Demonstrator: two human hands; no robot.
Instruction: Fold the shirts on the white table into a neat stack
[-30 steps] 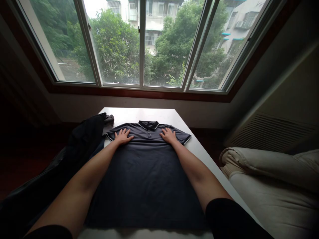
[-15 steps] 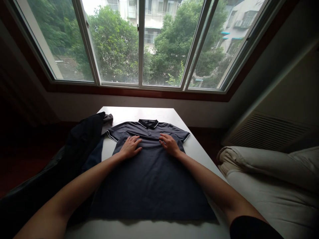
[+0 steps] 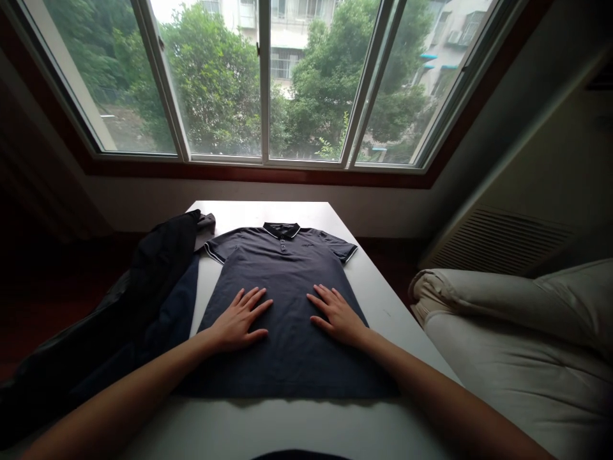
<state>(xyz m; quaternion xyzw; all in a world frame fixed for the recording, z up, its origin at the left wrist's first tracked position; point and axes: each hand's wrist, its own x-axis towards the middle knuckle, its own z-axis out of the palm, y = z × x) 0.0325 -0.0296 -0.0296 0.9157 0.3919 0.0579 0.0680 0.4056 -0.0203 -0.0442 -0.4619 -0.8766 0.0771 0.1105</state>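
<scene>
Where hands [image 3: 239, 321] [image 3: 339, 316] spread, shirt [image 3: 288, 275] under, prob. touching

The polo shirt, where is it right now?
In the head view, the polo shirt lies spread in the middle of the white table, under both hands, right of the dark clothes pile.
</scene>
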